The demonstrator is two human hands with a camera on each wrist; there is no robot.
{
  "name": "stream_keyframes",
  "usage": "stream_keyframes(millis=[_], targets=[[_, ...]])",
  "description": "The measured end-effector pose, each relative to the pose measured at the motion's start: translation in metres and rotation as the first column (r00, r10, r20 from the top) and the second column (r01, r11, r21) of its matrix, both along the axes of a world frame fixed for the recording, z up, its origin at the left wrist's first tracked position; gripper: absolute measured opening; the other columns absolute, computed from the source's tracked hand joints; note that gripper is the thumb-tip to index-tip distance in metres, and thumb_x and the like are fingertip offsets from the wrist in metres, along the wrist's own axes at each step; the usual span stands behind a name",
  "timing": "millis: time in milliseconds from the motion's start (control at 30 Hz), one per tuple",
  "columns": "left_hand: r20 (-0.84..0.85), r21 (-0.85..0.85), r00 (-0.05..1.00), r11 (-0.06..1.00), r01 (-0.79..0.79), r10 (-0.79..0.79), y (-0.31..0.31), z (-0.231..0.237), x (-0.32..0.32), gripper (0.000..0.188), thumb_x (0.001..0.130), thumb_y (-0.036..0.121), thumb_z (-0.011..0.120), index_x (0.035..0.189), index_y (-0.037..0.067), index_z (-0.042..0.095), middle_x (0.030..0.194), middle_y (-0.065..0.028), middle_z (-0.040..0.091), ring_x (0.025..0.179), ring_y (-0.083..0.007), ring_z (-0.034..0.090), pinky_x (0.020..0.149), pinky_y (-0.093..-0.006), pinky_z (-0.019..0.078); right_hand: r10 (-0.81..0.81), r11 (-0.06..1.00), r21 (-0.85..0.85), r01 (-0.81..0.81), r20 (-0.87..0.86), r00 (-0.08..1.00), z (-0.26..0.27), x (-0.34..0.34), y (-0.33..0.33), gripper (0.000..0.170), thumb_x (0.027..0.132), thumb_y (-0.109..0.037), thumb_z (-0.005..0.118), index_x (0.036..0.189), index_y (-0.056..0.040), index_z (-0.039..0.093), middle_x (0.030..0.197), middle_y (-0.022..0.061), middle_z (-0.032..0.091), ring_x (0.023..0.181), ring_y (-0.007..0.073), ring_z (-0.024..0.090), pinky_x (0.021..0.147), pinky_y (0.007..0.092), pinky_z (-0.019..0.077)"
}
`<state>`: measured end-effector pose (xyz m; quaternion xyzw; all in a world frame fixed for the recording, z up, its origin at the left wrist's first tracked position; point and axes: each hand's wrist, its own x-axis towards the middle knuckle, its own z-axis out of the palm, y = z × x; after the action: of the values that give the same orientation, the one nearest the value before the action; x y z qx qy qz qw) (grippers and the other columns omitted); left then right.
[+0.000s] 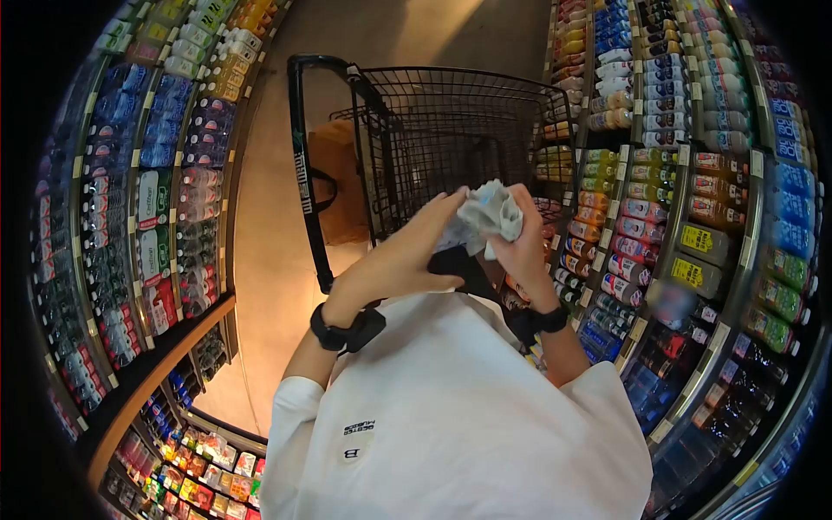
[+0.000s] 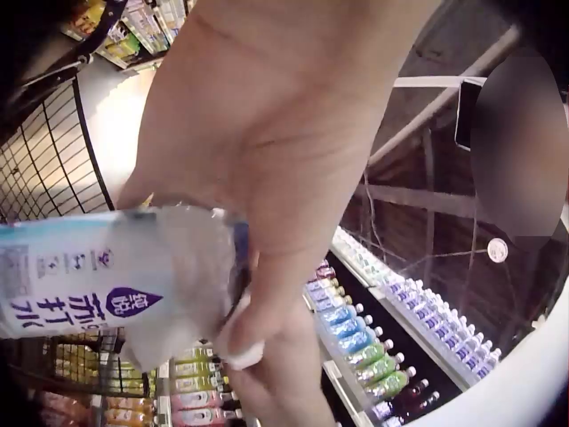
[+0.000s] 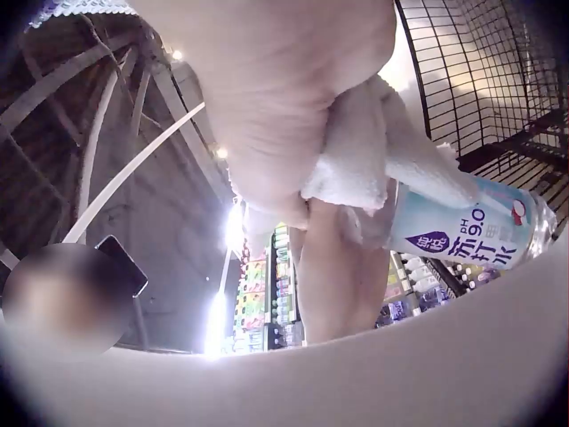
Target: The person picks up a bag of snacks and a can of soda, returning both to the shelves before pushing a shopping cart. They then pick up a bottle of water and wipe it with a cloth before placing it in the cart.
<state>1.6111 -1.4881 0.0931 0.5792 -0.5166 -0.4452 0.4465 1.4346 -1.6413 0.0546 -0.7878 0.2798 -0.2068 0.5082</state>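
Observation:
A white-grey cloth (image 1: 494,213) is bunched in my right hand (image 1: 523,247), whose fingers and thumb grip it. In the right wrist view the cloth (image 3: 356,156) lies against one end of a clear bottle (image 3: 467,222) with a blue-white label. My left hand (image 1: 394,251) is beside the bottle, fingers stretched towards the cloth and thumb spread apart from them. In the left wrist view the bottle (image 2: 80,276) lies across, its near end by my left palm (image 2: 258,133). The hands and cloth hide that end, and the left fingertips are partly hidden.
A black wire shopping cart (image 1: 451,82) stands just ahead, with a brown bag (image 1: 345,204) beside its handle. Shelves of drinks line both sides, bottles (image 1: 641,230) close on the right and more bottles (image 1: 160,204) on the left. Floor (image 1: 260,251) shows between cart and left shelf.

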Motion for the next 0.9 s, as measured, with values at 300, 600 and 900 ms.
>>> stream_keyframes(millis=[300, 600, 900], targets=[[0.045, 0.267, 0.785, 0.75, -0.606, 0.618, 0.071, -0.024, 0.047, 0.043, 0.099, 0.011, 0.065, 0.14, 0.002, 0.054, 0.125, -0.0153, 0.066, 0.118, -0.0236, 0.064, 0.102, -0.0349, 0.0502, 0.29, 0.863, -0.306, -0.401, -0.349, 0.891, -0.098, 0.028, -0.021, 0.058, 0.064, 0.0, 0.078, 0.119, -0.0026, 0.059, 0.113, 0.0147, 0.055, 0.11, 0.0387, 0.058, 0.09, 0.0454, 0.0531], [0.029, 0.317, 0.679, 0.637, -0.703, 0.734, 0.13, -0.035, 0.036, 0.031, 0.103, 0.016, 0.062, 0.128, -0.001, 0.062, 0.115, -0.0125, 0.071, 0.108, -0.0195, 0.068, 0.099, -0.0321, 0.0511, 0.389, 0.8, -0.205, -0.565, -0.539, 0.747, -0.155, 0.025, 0.026, 0.055, 0.072, -0.008, 0.081, 0.122, -0.005, 0.059, 0.122, 0.0142, 0.056, 0.118, 0.0365, 0.058, 0.093, 0.0452, 0.0549], [0.014, 0.279, 0.8, 0.766, -0.579, 0.599, 0.172, -0.056, 0.025, 0.029, 0.102, 0.015, 0.061, 0.126, -0.002, 0.063, 0.11, -0.0133, 0.072, 0.105, -0.0208, 0.069, 0.095, -0.0327, 0.0533, 0.066, 0.998, 0.036, -0.056, -0.418, 0.906, -0.132, -0.014, 0.049, 0.044, 0.084, -0.011, 0.078, 0.122, -0.0033, 0.058, 0.118, 0.0217, 0.068, 0.113, 0.0372, 0.066, 0.095, 0.04, 0.0512]])
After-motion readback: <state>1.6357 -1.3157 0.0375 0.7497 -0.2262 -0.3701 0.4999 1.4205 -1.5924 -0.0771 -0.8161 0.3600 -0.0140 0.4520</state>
